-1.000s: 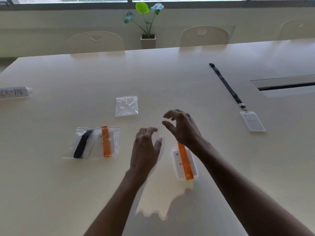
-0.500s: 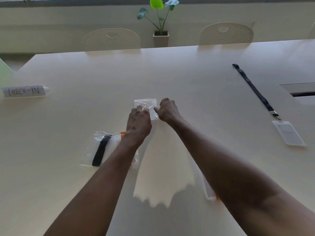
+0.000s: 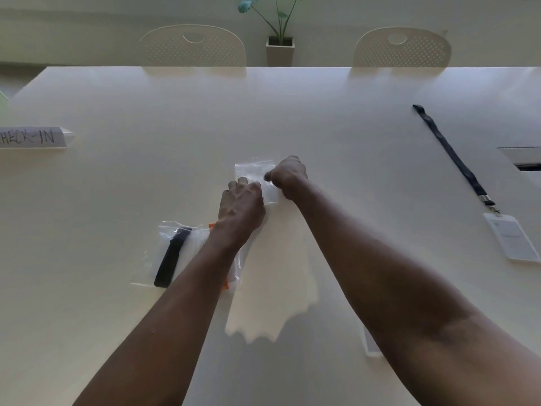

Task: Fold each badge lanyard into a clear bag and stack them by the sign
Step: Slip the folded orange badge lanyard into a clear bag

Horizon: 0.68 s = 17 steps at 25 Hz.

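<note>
- The sign (image 3: 32, 137) at the far left edge is a folded paper tent with "CHECK-IN" hand-lettered in black, cut off by the frame.
- The table (image 3: 146, 186) is a smooth, matte, cream slab.
- Two filled bags lie near the left forearm, well apart from the sign. One is crinkly clear film around a flat folded black lanyard (image 3: 171, 256). The other is mostly under the forearm, with only slivers of its orange strap (image 3: 212, 226) showing.
- The left hand (image 3: 241, 203) has its fingers curled onto the near-left edge of the empty clear bag (image 3: 254, 171), gripping it.
- That bag is a thin, glossy, wrinkled rectangle lying flat at mid-table.
- The right hand (image 3: 288, 178) pinches the bag's right side between thumb and bent fingers.
- Under the right forearm a pale rounded corner of a badge sleeve (image 3: 370, 344) pokes out.
- To the right, a woven dark lanyard strap (image 3: 450, 153) lies straight. It ends in a metal clip on a clear, rectangular badge holder (image 3: 510, 238).
- At the far right edge is a recessed hatch (image 3: 524, 159).
- Beyond the table stand two perforated pale chairs (image 3: 193, 46) (image 3: 402, 48). Between them is a square pot (image 3: 280, 51) with a leafy plant.
- A second ago both hands hovered with spread fingers over the table, with the unbagged orange lanyard and its badge in plain sight beneath the right wrist. Since then they have reached forward and closed on the empty bag.
- Half a second ago the grip was much the same. The view has since tipped lower, so the window is gone from the top.
</note>
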Each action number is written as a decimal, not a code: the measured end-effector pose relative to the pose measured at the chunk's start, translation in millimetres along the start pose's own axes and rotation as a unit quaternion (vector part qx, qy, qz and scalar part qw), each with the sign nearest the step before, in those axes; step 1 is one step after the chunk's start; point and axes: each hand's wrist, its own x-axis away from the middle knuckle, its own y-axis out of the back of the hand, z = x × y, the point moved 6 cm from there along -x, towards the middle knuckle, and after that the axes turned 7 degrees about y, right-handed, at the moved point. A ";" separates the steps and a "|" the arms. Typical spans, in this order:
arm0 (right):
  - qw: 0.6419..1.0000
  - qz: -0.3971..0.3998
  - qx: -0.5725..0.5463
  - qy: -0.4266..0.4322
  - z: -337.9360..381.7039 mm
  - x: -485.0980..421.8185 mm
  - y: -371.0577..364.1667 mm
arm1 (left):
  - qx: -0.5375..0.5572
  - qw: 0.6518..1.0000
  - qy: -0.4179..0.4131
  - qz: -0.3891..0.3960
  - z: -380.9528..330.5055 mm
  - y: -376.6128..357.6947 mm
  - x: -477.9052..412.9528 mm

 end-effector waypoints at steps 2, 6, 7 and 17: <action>0.999 0.013 -0.042 0.003 -1.7 -2.9 -1.9 | 0.015 1.000 -0.001 -0.003 -0.7 3.7 3.0; 0.988 0.063 -0.139 0.026 5.9 17.1 4.6 | 0.068 0.996 0.001 -0.065 -2.3 28.6 9.3; 0.983 0.073 -0.167 0.039 10.3 25.4 9.4 | 0.083 0.992 0.003 -0.092 -3.3 39.0 11.7; 0.934 -0.098 -0.005 0.344 24.7 197.8 90.4 | 0.616 0.769 0.164 0.047 -7.8 105.5 77.2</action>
